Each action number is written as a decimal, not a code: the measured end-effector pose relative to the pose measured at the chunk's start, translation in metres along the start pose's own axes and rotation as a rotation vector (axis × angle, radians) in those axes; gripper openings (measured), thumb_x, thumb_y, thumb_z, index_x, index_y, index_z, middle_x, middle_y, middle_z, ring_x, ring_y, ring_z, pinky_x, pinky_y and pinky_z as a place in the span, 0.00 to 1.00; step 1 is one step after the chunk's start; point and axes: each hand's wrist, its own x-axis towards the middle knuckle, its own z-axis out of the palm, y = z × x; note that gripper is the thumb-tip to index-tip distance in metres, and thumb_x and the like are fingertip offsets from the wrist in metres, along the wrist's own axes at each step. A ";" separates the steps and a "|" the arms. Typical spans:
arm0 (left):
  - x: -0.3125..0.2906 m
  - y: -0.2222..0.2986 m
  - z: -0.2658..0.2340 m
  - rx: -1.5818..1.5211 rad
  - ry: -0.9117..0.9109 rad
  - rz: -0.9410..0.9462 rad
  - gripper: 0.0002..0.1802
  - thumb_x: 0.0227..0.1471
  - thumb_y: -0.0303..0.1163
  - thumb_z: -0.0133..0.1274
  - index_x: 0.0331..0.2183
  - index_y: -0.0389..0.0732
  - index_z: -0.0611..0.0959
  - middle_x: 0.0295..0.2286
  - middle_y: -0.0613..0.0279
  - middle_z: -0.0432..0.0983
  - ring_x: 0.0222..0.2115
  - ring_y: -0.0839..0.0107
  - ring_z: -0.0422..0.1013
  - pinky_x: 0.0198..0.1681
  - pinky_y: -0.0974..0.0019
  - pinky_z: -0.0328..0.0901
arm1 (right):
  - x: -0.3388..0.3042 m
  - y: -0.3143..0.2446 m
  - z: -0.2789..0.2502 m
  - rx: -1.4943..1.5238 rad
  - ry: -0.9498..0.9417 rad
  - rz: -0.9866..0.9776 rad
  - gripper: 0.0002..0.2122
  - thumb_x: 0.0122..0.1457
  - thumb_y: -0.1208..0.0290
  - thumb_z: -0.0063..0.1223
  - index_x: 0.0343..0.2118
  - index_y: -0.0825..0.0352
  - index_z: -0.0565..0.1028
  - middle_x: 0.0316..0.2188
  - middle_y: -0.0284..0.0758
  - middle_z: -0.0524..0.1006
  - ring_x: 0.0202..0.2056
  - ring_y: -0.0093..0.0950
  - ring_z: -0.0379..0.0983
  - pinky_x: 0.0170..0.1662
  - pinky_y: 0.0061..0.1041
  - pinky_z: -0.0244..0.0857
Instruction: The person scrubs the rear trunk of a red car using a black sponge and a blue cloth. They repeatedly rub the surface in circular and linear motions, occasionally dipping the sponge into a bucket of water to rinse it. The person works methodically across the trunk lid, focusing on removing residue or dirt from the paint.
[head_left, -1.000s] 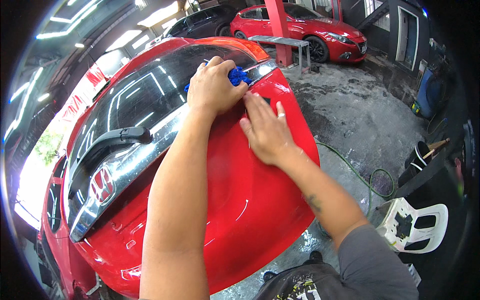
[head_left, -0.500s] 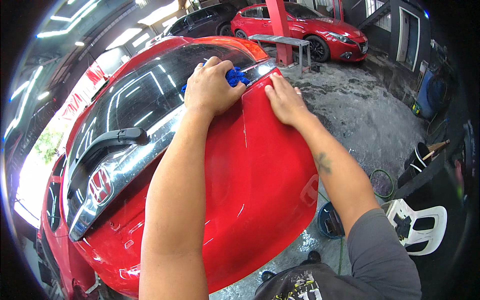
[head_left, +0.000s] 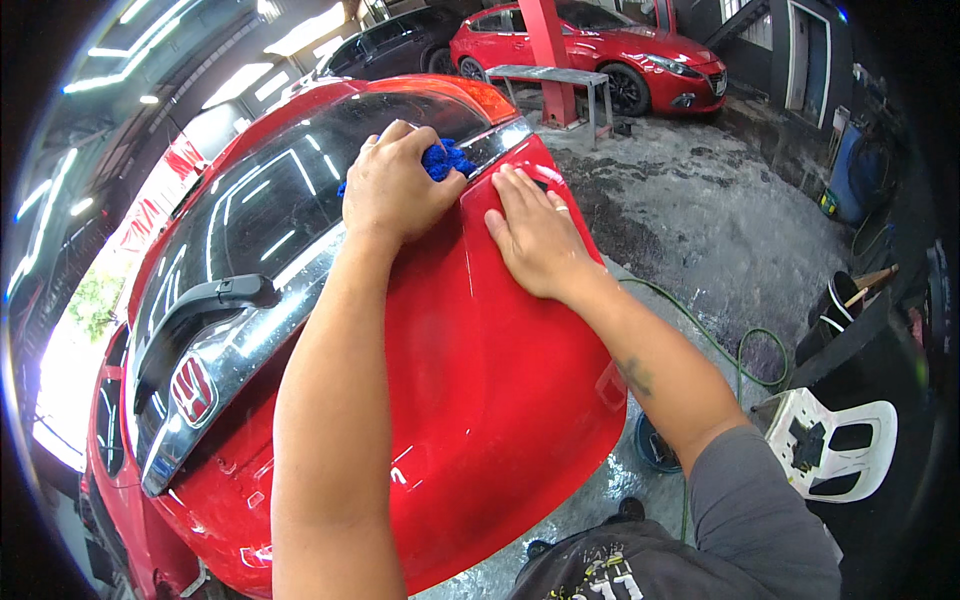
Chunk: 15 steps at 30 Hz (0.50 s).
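Observation:
My left hand point(head_left: 395, 185) is closed round a bunched blue cloth point(head_left: 447, 160) and presses it on the chrome trim strip point(head_left: 330, 252) below the rear window. To its right, my right hand point(head_left: 535, 225) lies flat on the glossy red tailgate point(head_left: 470, 380), fingers stretched out, with a ring on one finger. A black rear wiper point(head_left: 215, 300) rests across the dark rear window point(head_left: 270, 190). At the lower left of the strip sits a red and chrome badge point(head_left: 193, 390). Part of the cloth is hidden behind my left hand.
Right of the car stand a white plastic chair point(head_left: 835, 445), a dark bucket point(head_left: 655, 440) and a green hose point(head_left: 765, 365) on the wet floor. Farther back are a metal bench point(head_left: 550, 75), a red pillar point(head_left: 548, 50), another red car point(head_left: 640, 60) and a blue drum point(head_left: 858, 175).
My right hand has slid left and a little nearer across the red panel. My left hand and the cloth appear slightly farther left, as the whole view has shifted a little.

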 end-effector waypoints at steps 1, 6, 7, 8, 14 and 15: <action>0.001 0.004 0.000 0.006 -0.015 -0.008 0.21 0.49 0.46 0.67 0.42 0.45 0.91 0.44 0.53 0.83 0.51 0.46 0.79 0.57 0.46 0.73 | 0.000 0.009 0.000 -0.063 0.037 -0.013 0.31 0.80 0.51 0.36 0.76 0.70 0.61 0.79 0.48 0.61 0.79 0.43 0.55 0.77 0.63 0.51; 0.010 0.014 -0.003 -0.008 -0.045 -0.016 0.22 0.49 0.46 0.68 0.44 0.45 0.92 0.46 0.55 0.83 0.53 0.48 0.78 0.59 0.48 0.74 | 0.057 0.058 -0.026 -0.002 0.014 0.246 0.31 0.79 0.51 0.39 0.75 0.70 0.63 0.77 0.49 0.64 0.78 0.45 0.58 0.76 0.62 0.52; 0.011 0.016 -0.002 0.003 -0.043 -0.026 0.22 0.49 0.46 0.68 0.44 0.45 0.92 0.46 0.55 0.83 0.53 0.48 0.78 0.59 0.48 0.74 | 0.056 0.061 -0.023 -0.016 -0.004 0.219 0.31 0.80 0.51 0.38 0.74 0.70 0.63 0.77 0.49 0.63 0.78 0.44 0.58 0.76 0.63 0.52; 0.008 0.014 -0.002 0.005 -0.025 -0.021 0.21 0.49 0.45 0.68 0.43 0.45 0.91 0.45 0.54 0.83 0.51 0.47 0.79 0.58 0.47 0.74 | 0.053 0.055 -0.017 -0.019 -0.029 0.190 0.31 0.80 0.51 0.37 0.74 0.70 0.63 0.77 0.48 0.63 0.78 0.43 0.57 0.76 0.64 0.52; 0.010 0.013 0.001 -0.001 0.001 -0.003 0.19 0.48 0.44 0.67 0.40 0.44 0.90 0.44 0.53 0.83 0.49 0.46 0.80 0.56 0.47 0.74 | 0.048 0.061 -0.022 -0.031 -0.008 0.157 0.32 0.79 0.53 0.38 0.76 0.71 0.60 0.79 0.48 0.61 0.79 0.43 0.56 0.78 0.62 0.49; 0.009 0.013 0.002 0.001 -0.009 -0.009 0.19 0.48 0.44 0.67 0.40 0.44 0.90 0.44 0.53 0.83 0.49 0.46 0.80 0.56 0.46 0.74 | 0.061 0.070 -0.031 0.036 -0.088 0.204 0.32 0.79 0.53 0.38 0.77 0.70 0.59 0.79 0.48 0.59 0.80 0.42 0.54 0.79 0.60 0.47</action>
